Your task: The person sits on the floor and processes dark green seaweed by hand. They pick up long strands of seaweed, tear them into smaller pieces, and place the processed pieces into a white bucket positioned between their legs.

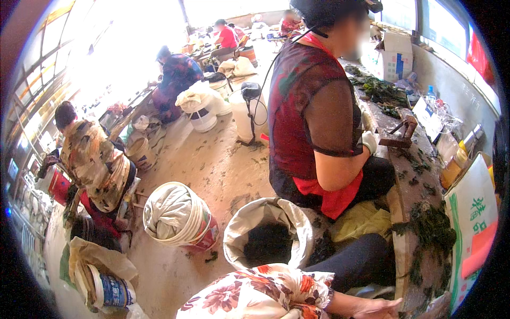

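Observation:
My left hand [378,308] shows at the bottom edge, below a floral sleeve [255,293], beside the front edge of a long work table [402,255]. Some of its fingers look stretched out, but the frame cuts off the lower part, so whether it holds something is hidden. My right hand is out of view. Dark green, seaweed-like strands [432,225] lie on the table beyond the hand. Near my sleeve stands a round container lined with pale cloth [235,243], with dark material inside. My dark-clothed leg [354,261] reaches towards the table.
A co-worker [310,103] sits close by at the same table, a white glove [370,141] near a rusty metal bracket [398,133]. Cloth-filled bucket [181,215], white tank [249,115] and tipped blue-labelled bucket [113,293] stand on the floor. A printed carton [474,231] borders the table; other people sit behind.

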### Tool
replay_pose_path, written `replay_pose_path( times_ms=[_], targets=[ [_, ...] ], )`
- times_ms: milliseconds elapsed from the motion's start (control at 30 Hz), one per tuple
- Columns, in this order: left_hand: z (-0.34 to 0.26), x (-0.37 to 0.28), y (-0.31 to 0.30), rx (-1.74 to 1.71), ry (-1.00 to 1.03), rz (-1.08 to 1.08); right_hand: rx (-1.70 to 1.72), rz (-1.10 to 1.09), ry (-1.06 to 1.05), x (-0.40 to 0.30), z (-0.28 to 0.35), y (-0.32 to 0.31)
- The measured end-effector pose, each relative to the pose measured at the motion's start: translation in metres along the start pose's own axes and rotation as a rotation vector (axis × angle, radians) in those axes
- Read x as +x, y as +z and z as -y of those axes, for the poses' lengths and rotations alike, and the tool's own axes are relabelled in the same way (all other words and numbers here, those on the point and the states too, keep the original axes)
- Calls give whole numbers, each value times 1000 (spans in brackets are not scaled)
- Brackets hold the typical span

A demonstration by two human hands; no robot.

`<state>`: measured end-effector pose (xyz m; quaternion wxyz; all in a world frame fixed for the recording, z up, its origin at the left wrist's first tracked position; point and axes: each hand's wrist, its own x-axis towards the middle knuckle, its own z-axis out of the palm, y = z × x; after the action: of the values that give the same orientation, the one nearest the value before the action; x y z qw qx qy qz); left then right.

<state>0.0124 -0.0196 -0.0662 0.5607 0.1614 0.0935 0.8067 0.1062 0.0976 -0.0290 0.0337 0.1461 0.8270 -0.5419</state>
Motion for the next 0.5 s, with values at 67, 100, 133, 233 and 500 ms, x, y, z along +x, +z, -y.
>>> replay_pose_path(
  times_ms=[67, 100, 133, 233, 500],
  targets=[
    [5, 47, -53, -29, 64, 39, -22, -5, -16, -1, 1, -1],
    [0, 53, -52, -44, 94, 56, -31, -8, -24, 0, 0, -1],
    [-10, 38, -8, 20, 333, -99, -42, -9, -30, -1, -1, -3],
    [-41, 41, 9, -44, 454, -181, -72, -30, -45, -6, -7, -10],
    [-97, 20, -15, 23, 650, -330, -285, -209, -281, -92, -95, -82]
  ],
)
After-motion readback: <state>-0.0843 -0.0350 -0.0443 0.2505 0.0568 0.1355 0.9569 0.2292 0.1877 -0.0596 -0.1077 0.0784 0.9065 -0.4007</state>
